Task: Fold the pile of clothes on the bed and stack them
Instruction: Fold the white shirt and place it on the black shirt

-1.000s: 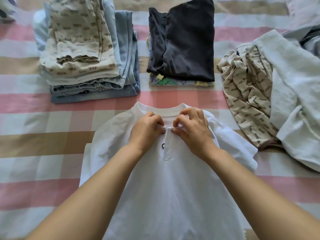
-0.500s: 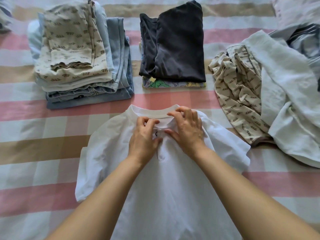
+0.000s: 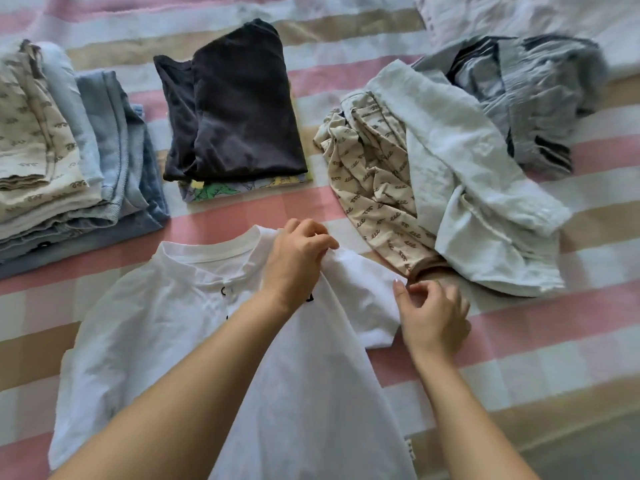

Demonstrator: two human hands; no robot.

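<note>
A white shirt (image 3: 166, 323) with a buttoned placket lies face up on the striped bed (image 3: 554, 341) in front of me. My left hand (image 3: 298, 258) grips the fabric at the shirt's right shoulder, beside the collar. My right hand (image 3: 433, 313) is at the hem of the right sleeve with its fingers curled and a fingertip touching the corner; whether it pinches the cloth is unclear. The unfolded pile lies to the right: a beige patterned garment (image 3: 374, 188), a pale blue shirt (image 3: 467, 174) and a grey striped piece (image 3: 526, 91).
Two folded stacks stand behind the shirt: a tall one of beige and blue clothes (image 3: 69, 161) at the left, and a dark garment (image 3: 239, 109) on a dinosaur-print piece (image 3: 214, 192) in the middle. A pale pillow (image 3: 519, 15) lies far right.
Both hands left the placket at the collar and moved right: the left now grips the right shoulder, the right sits at the sleeve hem. The view shifted right.
</note>
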